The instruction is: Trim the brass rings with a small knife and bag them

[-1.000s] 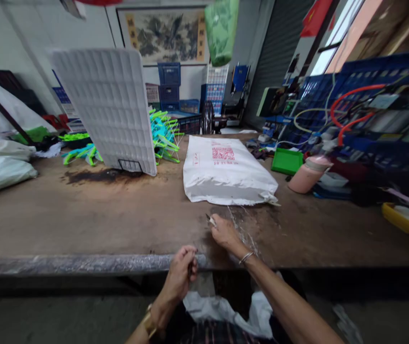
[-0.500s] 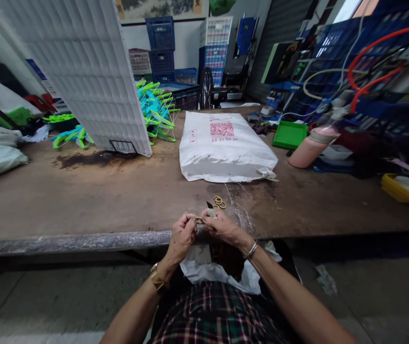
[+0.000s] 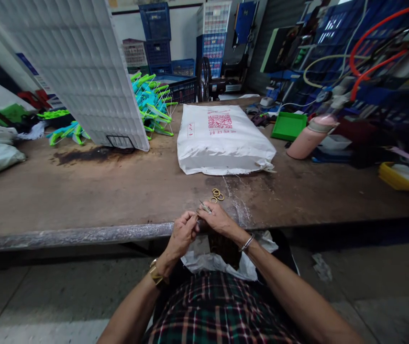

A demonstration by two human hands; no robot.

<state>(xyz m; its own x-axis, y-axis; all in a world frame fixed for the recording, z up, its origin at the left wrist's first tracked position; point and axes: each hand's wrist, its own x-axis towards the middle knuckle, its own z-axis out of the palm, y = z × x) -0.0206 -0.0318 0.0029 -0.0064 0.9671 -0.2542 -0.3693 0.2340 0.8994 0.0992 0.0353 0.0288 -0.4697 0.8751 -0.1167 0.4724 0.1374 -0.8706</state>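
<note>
Over the table's front edge, my left hand (image 3: 183, 233) and my right hand (image 3: 220, 222) meet at the fingertips. My left fingers are pinched on a small yellow-brown ring, mostly hidden by the fingers now. A small knife (image 3: 204, 207) with a pale handle is gripped in my right hand, its thin dark blade pointing up and left past the knuckles. Just beyond my right hand, several brass-coloured rings (image 3: 217, 194) lie in a loose cluster on the brown table (image 3: 118, 196).
A white printed sack (image 3: 226, 138) lies behind the rings. To the left stand a tall white ribbed panel (image 3: 82, 71) and green-and-blue plastic pieces (image 3: 154, 105). A green tray (image 3: 289, 125), a pink bottle (image 3: 310, 140) and a yellow basket (image 3: 401, 177) sit to the right.
The knife has turned in my right hand, so its blade now looks thinner and leans left. My hands have drawn closer, covering the small ring. The view has tilted slightly.
</note>
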